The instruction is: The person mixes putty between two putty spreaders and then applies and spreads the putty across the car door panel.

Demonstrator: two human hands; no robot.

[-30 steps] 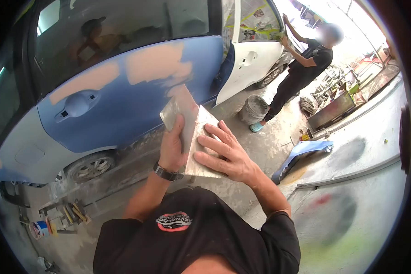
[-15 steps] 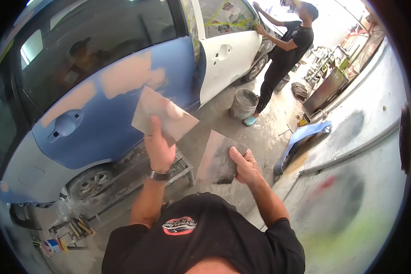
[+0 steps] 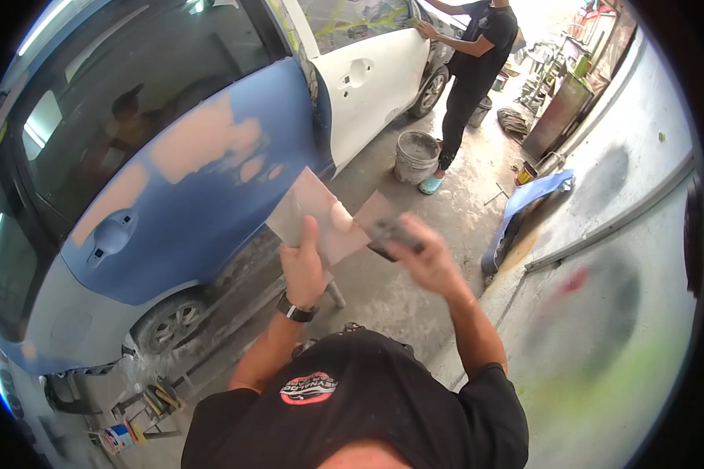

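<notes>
My left hand (image 3: 305,270), a watch on its wrist, is closed on a flat square mixing board (image 3: 299,205), thumb on top. A dollop of pale pink filler (image 3: 340,218) sits near the board's right corner. In my right hand (image 3: 426,256), blurred by motion, is a thin filler spreader (image 3: 376,209) with a dark-smeared face. Its edge is at the board's right corner; whether they touch I cannot tell. To the left stands a car with a blue rear door (image 3: 203,207) bearing pink filler patches (image 3: 192,147).
Ahead, a co-worker (image 3: 477,70) in dark clothes has a hand at the white front door (image 3: 368,102). A grey bucket (image 3: 416,156) stands by their feet. A blue body panel (image 3: 528,207) leans at the right wall (image 3: 602,258). Low left are a metal bench (image 3: 335,294) and a can (image 3: 119,438).
The spreader has moved up and left to the board's right corner. My left hand and the board have shifted right and down in view. The camera view has shifted slightly.
</notes>
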